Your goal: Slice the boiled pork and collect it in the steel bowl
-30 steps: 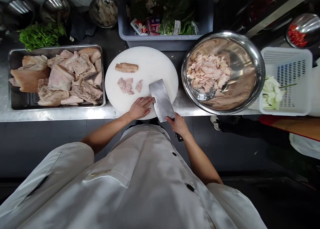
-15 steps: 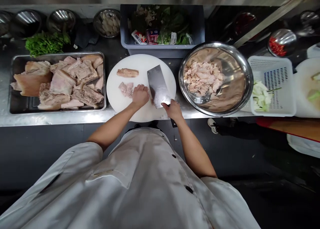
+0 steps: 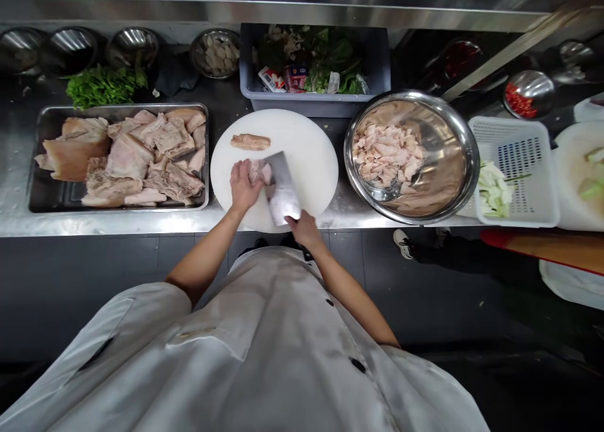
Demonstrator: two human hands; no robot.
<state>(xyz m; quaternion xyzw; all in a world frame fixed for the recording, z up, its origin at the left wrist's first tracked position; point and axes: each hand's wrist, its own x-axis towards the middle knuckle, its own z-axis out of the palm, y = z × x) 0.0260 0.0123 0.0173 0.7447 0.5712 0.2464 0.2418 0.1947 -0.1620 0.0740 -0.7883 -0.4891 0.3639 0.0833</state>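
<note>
My right hand [image 3: 306, 229] grips a broad cleaver [image 3: 282, 190] by its handle, with the blade angled over the white round cutting board [image 3: 316, 155]. Small cut pieces of pale meat [image 3: 260, 171] lie against the blade's left side. My left hand [image 3: 244, 187] is curled round these pieces from the left, fingers beyond them and thumb on the near side. Farther back on the board rests a longer strip of cooked meat [image 3: 250, 142], apart from both hands.
Left of the board stands a metal tray [image 3: 206, 161] of large meat slabs. To the right are a steel bowl [image 3: 448, 205] of sliced meat and a white basket [image 3: 533, 168] with cut vegetable. Behind sits a grey bin [image 3: 306, 105] with greens and wrappers, under a metal shelf edge [image 3: 189, 9].
My left hand has moved left to the small meat pieces and closed round them. The cleaver has swung left and nearer me, up against those pieces. The view has shifted slightly.
</note>
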